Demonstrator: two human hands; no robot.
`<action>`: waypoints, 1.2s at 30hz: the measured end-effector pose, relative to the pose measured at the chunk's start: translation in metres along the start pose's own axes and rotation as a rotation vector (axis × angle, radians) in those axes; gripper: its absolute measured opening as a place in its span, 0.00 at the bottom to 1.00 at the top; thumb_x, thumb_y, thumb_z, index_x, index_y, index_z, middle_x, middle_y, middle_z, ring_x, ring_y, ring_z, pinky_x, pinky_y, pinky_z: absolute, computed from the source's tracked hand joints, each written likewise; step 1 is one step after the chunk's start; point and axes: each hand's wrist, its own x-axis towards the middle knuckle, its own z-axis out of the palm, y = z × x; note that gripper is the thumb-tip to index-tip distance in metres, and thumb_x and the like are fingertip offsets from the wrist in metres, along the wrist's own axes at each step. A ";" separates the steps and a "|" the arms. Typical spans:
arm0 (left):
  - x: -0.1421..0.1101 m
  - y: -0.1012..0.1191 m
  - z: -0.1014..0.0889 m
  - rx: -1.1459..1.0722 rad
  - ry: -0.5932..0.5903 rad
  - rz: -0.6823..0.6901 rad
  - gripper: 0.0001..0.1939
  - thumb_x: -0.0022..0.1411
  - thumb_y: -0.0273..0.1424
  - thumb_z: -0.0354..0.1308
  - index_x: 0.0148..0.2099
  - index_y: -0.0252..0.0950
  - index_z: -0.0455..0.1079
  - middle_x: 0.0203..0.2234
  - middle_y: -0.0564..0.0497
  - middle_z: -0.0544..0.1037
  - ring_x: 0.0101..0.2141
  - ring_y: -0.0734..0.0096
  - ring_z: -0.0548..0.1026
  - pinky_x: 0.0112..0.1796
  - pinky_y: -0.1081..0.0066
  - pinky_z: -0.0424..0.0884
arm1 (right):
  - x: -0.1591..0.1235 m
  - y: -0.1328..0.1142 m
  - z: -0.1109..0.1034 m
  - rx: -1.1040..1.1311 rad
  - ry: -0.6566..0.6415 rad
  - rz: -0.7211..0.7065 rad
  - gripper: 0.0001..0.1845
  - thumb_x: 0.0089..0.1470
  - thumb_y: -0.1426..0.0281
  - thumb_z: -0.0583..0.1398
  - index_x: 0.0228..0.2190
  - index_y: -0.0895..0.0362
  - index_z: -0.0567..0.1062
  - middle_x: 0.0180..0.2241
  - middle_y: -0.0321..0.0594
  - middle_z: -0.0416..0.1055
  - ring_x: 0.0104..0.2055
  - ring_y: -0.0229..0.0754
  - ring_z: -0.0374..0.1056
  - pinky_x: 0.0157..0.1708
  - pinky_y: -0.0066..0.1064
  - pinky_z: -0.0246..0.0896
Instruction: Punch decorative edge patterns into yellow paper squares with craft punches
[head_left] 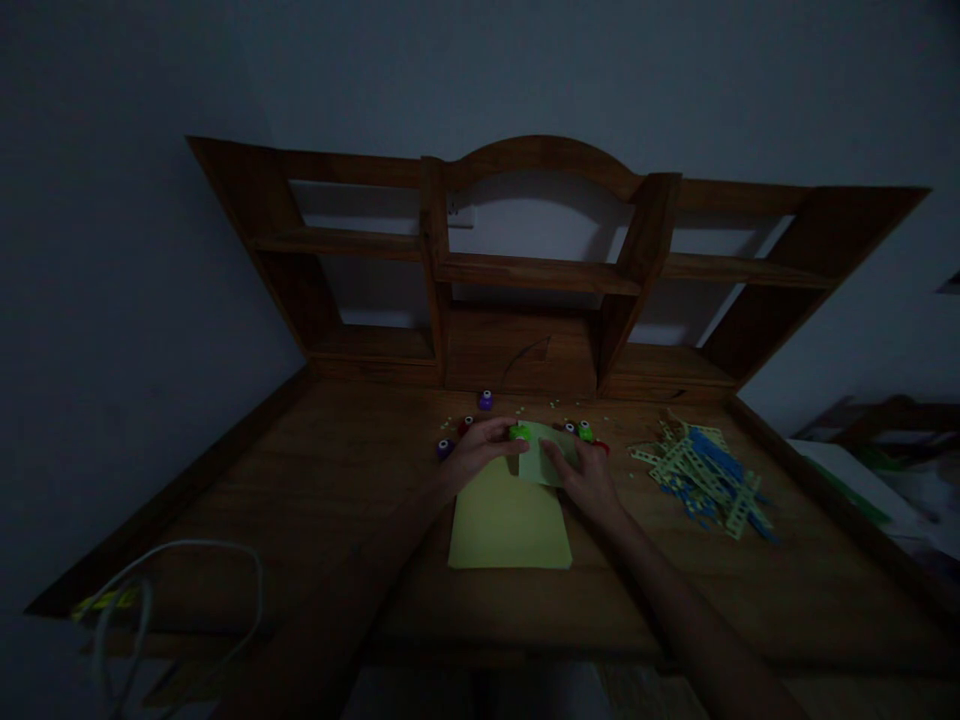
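My left hand (486, 448) is closed round a small green paper punch (519, 432). A piece of pale green paper (536, 466) meets the punch at its left edge; I cannot tell how far in it sits. My right hand (583, 472) pinches this paper from the right, thumb on top. Under both hands lies a stack of yellowish paper (510, 520). More punches stand about the hands: a purple one (486, 401) behind, a dark purple one (445, 448) and a red one (466, 424) by my left hand, and a green one (585, 430) beyond my right.
To the right lies a heap of punched paper strips (705, 475), pale green and blue. Tiny paper bits (555, 404) are scattered at the back. A wooden shelf unit (540, 270) borders the desk (300, 480). At the lower left hangs a white cable (202, 543). The light is dim.
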 end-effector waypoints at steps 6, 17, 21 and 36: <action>0.003 -0.006 -0.003 0.016 -0.017 0.022 0.22 0.43 0.32 0.72 0.42 0.34 0.75 0.39 0.48 0.79 0.39 0.65 0.75 0.43 0.67 0.66 | -0.001 0.000 0.001 -0.004 0.033 0.022 0.21 0.59 0.55 0.54 0.37 0.59 0.77 0.30 0.43 0.77 0.30 0.45 0.71 0.31 0.32 0.65; 0.001 -0.002 -0.003 0.076 0.009 0.005 0.21 0.43 0.33 0.72 0.42 0.34 0.75 0.39 0.48 0.79 0.39 0.65 0.75 0.42 0.68 0.67 | -0.002 0.003 0.002 0.015 0.009 0.020 0.21 0.59 0.55 0.54 0.37 0.59 0.76 0.31 0.44 0.77 0.30 0.45 0.71 0.30 0.32 0.65; 0.000 0.001 0.000 0.051 -0.023 0.017 0.24 0.44 0.33 0.72 0.45 0.33 0.74 0.42 0.45 0.78 0.40 0.64 0.75 0.43 0.68 0.67 | -0.002 0.005 0.003 0.019 0.000 0.025 0.21 0.59 0.55 0.55 0.39 0.60 0.76 0.32 0.45 0.77 0.32 0.46 0.72 0.32 0.33 0.66; -0.001 0.003 0.000 0.029 -0.063 0.066 0.26 0.45 0.32 0.72 0.48 0.34 0.73 0.46 0.44 0.76 0.47 0.59 0.73 0.45 0.67 0.67 | -0.001 0.000 -0.001 -0.029 -0.027 0.014 0.21 0.60 0.55 0.53 0.35 0.58 0.75 0.28 0.41 0.75 0.29 0.44 0.70 0.29 0.31 0.64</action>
